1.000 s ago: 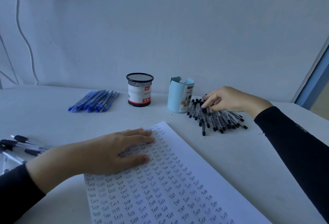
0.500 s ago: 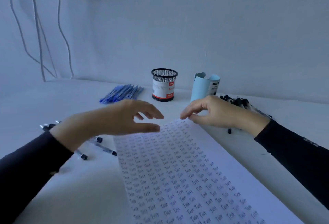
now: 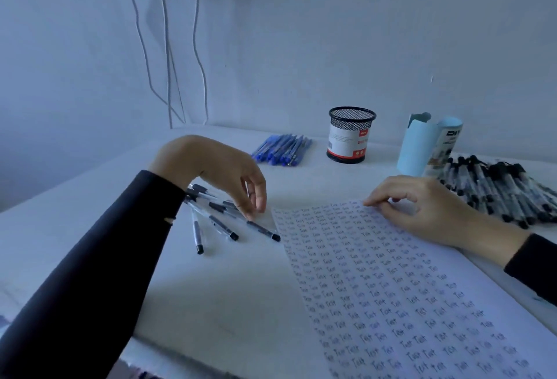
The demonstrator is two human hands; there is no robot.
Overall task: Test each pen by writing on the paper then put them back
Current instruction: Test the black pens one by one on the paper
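Grip of left hand pinching far corner of white handwriting-covered paper sheet; grip of right hand slack, fingertips pressing sheet's top edge

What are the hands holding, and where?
No pen. The left hand seems to pinch the paper at its far-left corner; the right hand touches its far edge.

Crowded beneath the left hand by loose black pens. Open over bare table between the hands, up to the mesh pen cup. Blocked just past the right hand by a pen pile and light-blue tube.
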